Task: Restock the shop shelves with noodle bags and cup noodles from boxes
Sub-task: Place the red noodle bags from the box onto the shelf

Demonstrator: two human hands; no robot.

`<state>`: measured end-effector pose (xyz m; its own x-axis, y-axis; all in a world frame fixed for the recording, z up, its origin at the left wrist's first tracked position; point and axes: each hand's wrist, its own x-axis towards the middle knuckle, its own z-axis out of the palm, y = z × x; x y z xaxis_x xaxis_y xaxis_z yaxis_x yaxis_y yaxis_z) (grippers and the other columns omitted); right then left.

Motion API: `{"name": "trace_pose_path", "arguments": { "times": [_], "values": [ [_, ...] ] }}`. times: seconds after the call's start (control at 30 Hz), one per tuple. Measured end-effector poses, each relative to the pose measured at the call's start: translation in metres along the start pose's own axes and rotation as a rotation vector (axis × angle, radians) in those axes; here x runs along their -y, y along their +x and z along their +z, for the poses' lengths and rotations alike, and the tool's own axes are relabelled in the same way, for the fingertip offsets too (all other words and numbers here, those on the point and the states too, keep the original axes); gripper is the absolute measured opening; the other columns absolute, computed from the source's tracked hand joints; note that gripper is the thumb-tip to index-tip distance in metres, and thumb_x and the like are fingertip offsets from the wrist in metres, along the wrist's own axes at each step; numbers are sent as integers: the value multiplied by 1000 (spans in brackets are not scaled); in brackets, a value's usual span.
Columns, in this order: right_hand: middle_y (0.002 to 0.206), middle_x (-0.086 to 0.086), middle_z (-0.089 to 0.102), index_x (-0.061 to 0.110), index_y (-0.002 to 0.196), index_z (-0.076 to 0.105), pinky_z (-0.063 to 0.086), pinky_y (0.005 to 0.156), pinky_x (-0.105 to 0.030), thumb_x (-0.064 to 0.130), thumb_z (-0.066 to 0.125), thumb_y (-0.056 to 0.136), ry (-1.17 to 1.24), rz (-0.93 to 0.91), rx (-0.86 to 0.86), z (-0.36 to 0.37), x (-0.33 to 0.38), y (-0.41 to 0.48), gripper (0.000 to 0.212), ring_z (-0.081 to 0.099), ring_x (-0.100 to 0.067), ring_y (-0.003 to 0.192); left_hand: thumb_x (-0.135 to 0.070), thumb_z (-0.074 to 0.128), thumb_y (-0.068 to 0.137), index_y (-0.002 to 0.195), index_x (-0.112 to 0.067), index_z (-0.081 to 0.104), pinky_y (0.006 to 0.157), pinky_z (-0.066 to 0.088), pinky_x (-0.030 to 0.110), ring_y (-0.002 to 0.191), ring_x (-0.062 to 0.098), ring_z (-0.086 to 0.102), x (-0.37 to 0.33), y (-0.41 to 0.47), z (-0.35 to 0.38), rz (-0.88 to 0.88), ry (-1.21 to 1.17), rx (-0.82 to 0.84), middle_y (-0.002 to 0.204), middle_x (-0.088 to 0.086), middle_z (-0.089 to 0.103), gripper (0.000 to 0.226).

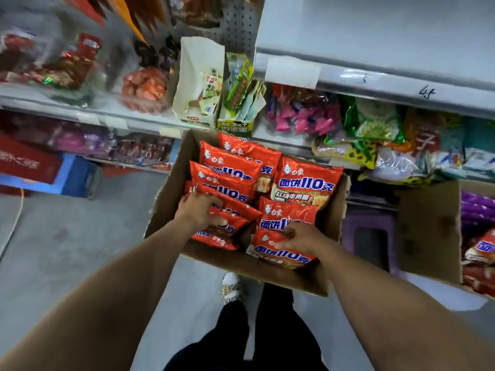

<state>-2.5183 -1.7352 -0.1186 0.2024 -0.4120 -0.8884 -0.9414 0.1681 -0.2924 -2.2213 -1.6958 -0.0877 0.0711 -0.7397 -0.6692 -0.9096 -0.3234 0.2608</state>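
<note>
Blurry packets (61, 68) on left shelf (80, 113)

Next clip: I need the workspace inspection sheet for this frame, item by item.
Surface: grey floor of the shop aisle.
Job's things: red noodle bags fill the open cardboard box. A second box at right holds purple and red packs. No cup noodles seen.
Clutter: purple stool between the two boxes; blue crate on the floor at left.
Hands: left hand grips a bag at the box's near left; right hand pinches a bag at the near right.
Cables: pale cord on the floor at far left.
Surroundings: shelves stocked with mixed snack packs.
</note>
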Motion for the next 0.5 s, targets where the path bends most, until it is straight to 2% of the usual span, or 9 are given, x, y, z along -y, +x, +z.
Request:
{"name": "trace_pose_path", "arguments": {
  "times": [0.1,0.2,0.37,0.5],
  "values": [
    [148,-3,49,22,145,47,41,110,-38,50,80,78,-50,41,-14,12,-5,6,79,48,-26,134,-63,68,77,134,-42,51,120,15,53,145,27,24,7,3,11,-1,-7,4,153,0,36,63],
    [149,-1,49,25,147,44,43,111,-44,47,83,76,-96,53,-57,20,-9,7,84,49,-26,134,-59,70,78,136,-40,49,120,16,53,145,26,24,12,4,18,-14,-71,-15,153,-2,37,65],
    [146,-1,51,25,144,48,46,107,-44,44,81,79,-195,30,-110,19,-8,1,75,51,-26,132,-58,70,79,144,-41,39,119,17,53,145,23,23,10,5,21,-21,62,-15,153,-6,37,73],
    [144,-1,54,25,139,53,48,105,-42,48,76,82,-211,7,-142,5,-10,-7,66,55,-24,127,-59,70,79,143,-42,39,119,17,53,146,23,22,10,8,22,-20,121,-27,153,-8,37,73]
  ]
}}
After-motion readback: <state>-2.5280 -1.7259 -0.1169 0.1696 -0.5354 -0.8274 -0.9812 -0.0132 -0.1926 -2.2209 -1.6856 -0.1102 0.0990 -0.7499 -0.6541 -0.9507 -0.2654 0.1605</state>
